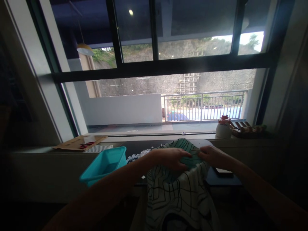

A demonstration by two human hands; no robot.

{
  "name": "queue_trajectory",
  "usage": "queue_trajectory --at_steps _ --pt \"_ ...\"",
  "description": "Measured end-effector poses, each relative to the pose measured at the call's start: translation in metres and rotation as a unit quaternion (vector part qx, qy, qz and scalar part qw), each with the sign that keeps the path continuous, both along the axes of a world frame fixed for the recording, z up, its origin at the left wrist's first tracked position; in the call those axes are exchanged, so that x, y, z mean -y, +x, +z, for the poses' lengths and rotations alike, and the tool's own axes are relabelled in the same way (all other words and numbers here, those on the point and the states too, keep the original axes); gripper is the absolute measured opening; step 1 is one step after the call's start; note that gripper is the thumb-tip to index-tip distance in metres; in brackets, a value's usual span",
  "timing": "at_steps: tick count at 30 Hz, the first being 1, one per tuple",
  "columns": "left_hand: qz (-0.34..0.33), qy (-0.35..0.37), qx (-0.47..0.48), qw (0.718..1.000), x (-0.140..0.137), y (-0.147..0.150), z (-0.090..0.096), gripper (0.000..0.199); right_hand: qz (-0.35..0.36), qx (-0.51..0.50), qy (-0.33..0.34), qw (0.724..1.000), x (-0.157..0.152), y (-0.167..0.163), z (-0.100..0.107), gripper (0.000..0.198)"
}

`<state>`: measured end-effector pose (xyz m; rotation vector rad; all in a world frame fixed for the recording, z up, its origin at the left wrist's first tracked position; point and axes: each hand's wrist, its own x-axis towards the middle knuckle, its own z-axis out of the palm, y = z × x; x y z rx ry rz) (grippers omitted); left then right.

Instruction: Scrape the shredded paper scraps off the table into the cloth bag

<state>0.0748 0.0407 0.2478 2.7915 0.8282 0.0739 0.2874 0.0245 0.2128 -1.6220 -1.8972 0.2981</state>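
A soft cloth piece (pixel 175 189), white with black grid lines and a mint-green part with dark wavy lines, hangs in front of me over the near edge of the dark table. Its exact kind I cannot tell. My left hand (pixel 172 158) lies across the green part, fingers pointing right and closed on the fabric. At the upper right edge of the cloth, my right hand (pixel 211 155) pinches it between thumb and fingers. A dark round shape, perhaps an opening, shows at the bottom of the cloth. White scraps (pixel 139 155) lie on the table behind my left forearm.
A teal plastic bin (pixel 106 165) stands left of the scraps. Brown paper (pixel 77 142) with red-handled scissors (pixel 86 145) lies on the left sill. At right on the sill are a white jar (pixel 223 130) and a dark tray (pixel 247 130) of small items. A wide window rises behind.
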Motion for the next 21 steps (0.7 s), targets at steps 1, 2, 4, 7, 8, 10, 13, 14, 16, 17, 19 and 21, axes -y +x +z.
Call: queue_trajectory --at_steps 1,2,4,7,8,10,13,14,16,17,19,21 --pt "0.009 0.035 0.003 0.999 0.002 -0.002 0.008 0.040 0.018 0.007 -0.009 1.000 0.001 0.001 0.003 0.025" --pt "0.027 0.077 0.008 0.997 0.002 -0.003 0.014 0.038 0.041 0.018 -0.021 0.999 0.001 0.002 0.006 0.026" --pt "0.063 0.151 0.018 0.986 0.001 -0.005 0.022 0.041 0.072 0.034 -0.038 0.996 0.003 0.004 0.011 0.027" --pt "0.111 0.220 0.021 0.969 -0.009 -0.009 0.023 0.054 0.081 0.042 -0.044 0.995 0.003 0.006 0.019 0.028" --pt "0.121 0.231 0.021 0.965 -0.014 -0.011 0.021 0.050 0.081 0.044 -0.044 0.995 0.002 0.006 0.021 0.027" --pt "0.131 0.243 0.024 0.961 -0.023 -0.016 0.018 0.026 0.083 0.047 -0.046 0.994 0.000 0.007 0.025 0.027" --pt "0.132 0.262 0.033 0.955 -0.033 -0.022 0.017 0.013 0.087 0.054 -0.051 0.993 -0.007 0.008 0.027 0.026" --pt "0.130 0.269 0.036 0.954 -0.034 -0.023 0.018 0.014 0.087 0.056 -0.051 0.993 -0.009 0.008 0.027 0.026" --pt "0.118 0.279 0.050 0.952 -0.033 -0.023 0.022 0.014 0.087 0.061 -0.046 0.993 -0.011 0.008 0.028 0.026" --pt "0.108 0.280 0.058 0.952 -0.032 -0.023 0.024 0.015 0.086 0.063 -0.041 0.993 -0.012 0.008 0.029 0.026" --pt "0.080 0.277 0.075 0.954 -0.027 -0.022 0.028 0.017 0.084 0.067 -0.036 0.994 -0.011 0.008 0.030 0.026" --pt "0.050 0.270 0.087 0.958 -0.021 -0.021 0.030 0.018 0.085 0.080 -0.031 0.993 -0.008 0.006 0.031 0.027"
